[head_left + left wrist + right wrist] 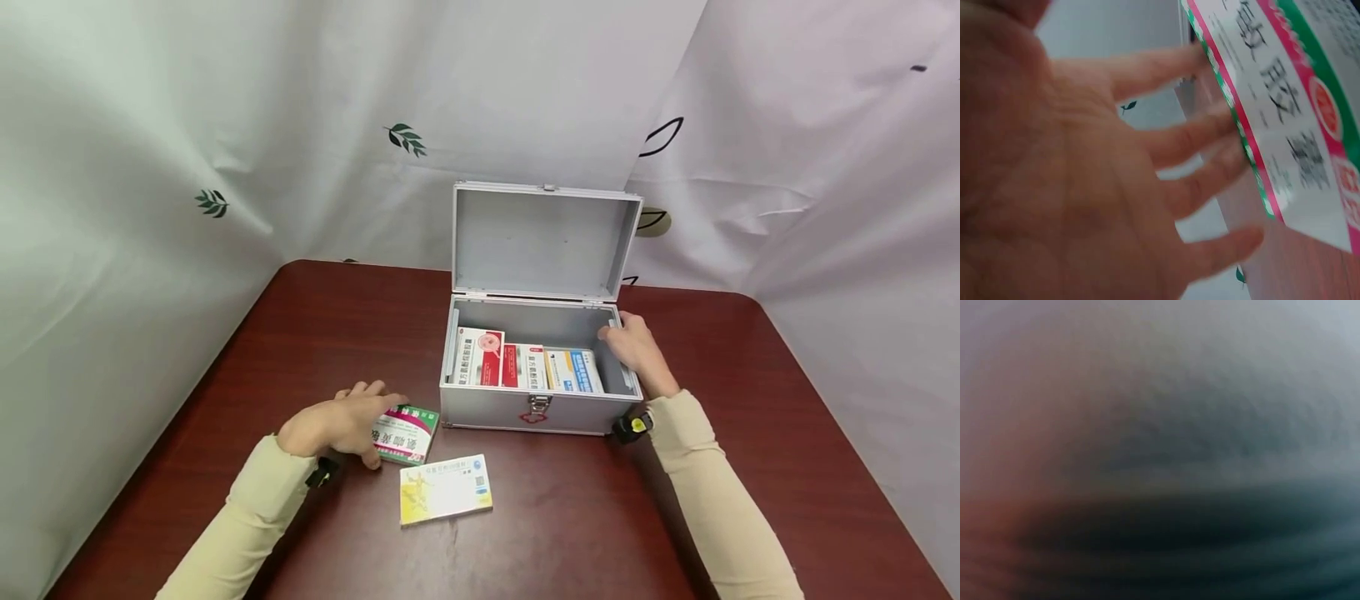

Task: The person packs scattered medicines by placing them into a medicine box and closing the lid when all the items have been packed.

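In the head view my left hand (pixel 348 421) is spread at the left end of a green, pink and white medicine box (pixel 405 435). The left wrist view shows the fingers (pixel 1179 140) fairly straight and apart, with some fingertips right at the edge of that box (pixel 1291 119). My right hand (pixel 637 350) grips the right wall of a silver metal case (pixel 487 408), thumb over the rim. The case's lid (pixel 540 242) stands raised. Inside, red-and-white medicine boxes (pixel 480 357) and a blue, yellow and white one (pixel 573 371) stand in a row. The right wrist view is blurred.
A white and yellow medicine box (pixel 446 490) lies flat on the dark red table (pixel 360 325), in front of the case. A latch (pixel 538 403) sits on the case's front. White curtains (pixel 300 125) with leaf prints hang behind and beside the table.
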Tool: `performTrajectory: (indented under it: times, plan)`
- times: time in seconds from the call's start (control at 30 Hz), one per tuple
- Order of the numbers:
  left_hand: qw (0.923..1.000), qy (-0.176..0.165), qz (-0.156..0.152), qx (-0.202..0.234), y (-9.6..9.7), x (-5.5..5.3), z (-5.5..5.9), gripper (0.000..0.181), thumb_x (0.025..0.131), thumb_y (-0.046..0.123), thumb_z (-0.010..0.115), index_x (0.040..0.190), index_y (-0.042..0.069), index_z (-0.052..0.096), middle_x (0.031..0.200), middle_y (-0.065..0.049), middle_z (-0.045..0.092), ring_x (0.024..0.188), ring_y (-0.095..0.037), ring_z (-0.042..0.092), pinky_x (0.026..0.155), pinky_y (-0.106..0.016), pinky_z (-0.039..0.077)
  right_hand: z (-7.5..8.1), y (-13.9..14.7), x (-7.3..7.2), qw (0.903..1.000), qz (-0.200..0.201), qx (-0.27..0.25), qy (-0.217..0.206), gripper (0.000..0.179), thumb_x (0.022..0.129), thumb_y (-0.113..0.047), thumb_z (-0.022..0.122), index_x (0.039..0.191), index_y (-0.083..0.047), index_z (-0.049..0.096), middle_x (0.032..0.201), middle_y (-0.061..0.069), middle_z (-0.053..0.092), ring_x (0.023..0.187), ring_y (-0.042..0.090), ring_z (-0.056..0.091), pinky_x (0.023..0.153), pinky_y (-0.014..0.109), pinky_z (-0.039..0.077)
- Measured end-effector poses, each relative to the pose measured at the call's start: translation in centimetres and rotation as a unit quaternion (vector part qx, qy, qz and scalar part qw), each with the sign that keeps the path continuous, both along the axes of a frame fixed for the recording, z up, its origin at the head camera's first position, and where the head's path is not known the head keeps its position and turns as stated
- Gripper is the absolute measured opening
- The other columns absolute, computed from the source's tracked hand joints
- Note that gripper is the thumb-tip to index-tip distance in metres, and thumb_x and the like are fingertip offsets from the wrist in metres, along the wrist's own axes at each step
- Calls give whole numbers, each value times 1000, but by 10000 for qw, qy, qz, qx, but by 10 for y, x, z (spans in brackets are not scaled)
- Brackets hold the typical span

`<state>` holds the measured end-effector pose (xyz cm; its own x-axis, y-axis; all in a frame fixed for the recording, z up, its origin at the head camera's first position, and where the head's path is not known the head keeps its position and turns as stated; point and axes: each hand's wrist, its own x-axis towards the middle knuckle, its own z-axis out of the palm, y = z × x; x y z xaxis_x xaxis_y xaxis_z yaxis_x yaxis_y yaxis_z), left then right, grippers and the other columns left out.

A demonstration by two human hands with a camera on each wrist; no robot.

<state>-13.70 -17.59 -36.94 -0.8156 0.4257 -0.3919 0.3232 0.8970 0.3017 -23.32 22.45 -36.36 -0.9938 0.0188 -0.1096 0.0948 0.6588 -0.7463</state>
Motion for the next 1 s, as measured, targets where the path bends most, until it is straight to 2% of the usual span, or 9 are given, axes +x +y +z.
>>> performTrajectory:
  times: [0.1, 0.23, 0.4, 0.57, 0.67, 0.73, 0.9, 1.0]
  plan:
    - [9994, 224, 101, -242, 4, -1, -3, 88, 52, 20, 87, 130, 12, 48, 125, -13, 44, 112, -34, 39, 93, -56, 30, -1, 0, -1, 10000, -5, -19, 2, 48, 83, -13, 46, 125, 10, 44, 119, 27, 52, 98, 33, 52, 83, 45, 46]
    - [9992, 120, 306, -208, 5, 0, -4, 86, 53, 20, 87, 130, 9, 48, 135, -23, 37, 123, -42, 33, 99, -59, 25, -1, 0, 0, 10000, 3, -35, -12, 47, 83, -13, 46, 125, 10, 45, 118, 26, 53, 96, 32, 52, 81, 43, 46]
    - [9991, 75, 402, -149, 5, -1, -5, 85, 54, 21, 87, 129, 8, 48, 135, -26, 35, 121, -44, 34, 95, -59, 31, -2, 1, 0, 10000, 0, 1, 9, 48, 83, -13, 46, 126, 10, 44, 119, 27, 52, 98, 33, 52, 83, 45, 46]
    - [9982, 35, 551, -216, 1, -3, 0, 85, 58, 28, 85, 130, 8, 45, 132, -26, 36, 117, -43, 39, 89, -56, 38, 0, 1, -1, 10000, 7, -33, 6, 49, 84, -14, 46, 126, 10, 43, 120, 27, 51, 99, 33, 51, 84, 46, 46]
    - [9981, 7, 601, -110, -2, -4, 9, 85, 61, 32, 84, 132, 5, 43, 130, -26, 37, 116, -40, 41, 87, -52, 42, 0, 1, -1, 10000, -20, -38, -45, 49, 84, -14, 46, 126, 9, 43, 120, 26, 51, 98, 33, 51, 83, 45, 46]
    - [9977, 64, 672, -49, -5, -5, 18, 86, 62, 34, 83, 132, 4, 42, 126, -24, 41, 108, -35, 46, 84, -48, 44, 0, 2, -1, 10000, -20, -27, -57, 48, 83, -13, 47, 126, 10, 43, 119, 27, 51, 97, 33, 51, 82, 44, 47]
    - [9956, 291, 894, 43, -6, -8, 48, 91, 63, 40, 82, 133, 1, 40, 112, -18, 47, 89, -25, 48, 72, -39, 46, 1, 2, -1, 10000, -22, -33, -61, 46, 83, -13, 47, 123, 10, 46, 115, 27, 54, 93, 31, 54, 75, 39, 49]
    - [9950, 438, 897, 97, -3, -7, 69, 94, 63, 44, 80, 134, -1, 38, 107, -16, 49, 87, -24, 49, 69, -35, 48, 2, 2, -1, 10000, -41, -31, -54, 45, 82, -13, 48, 121, 9, 48, 112, 26, 55, 91, 30, 55, 71, 36, 49]
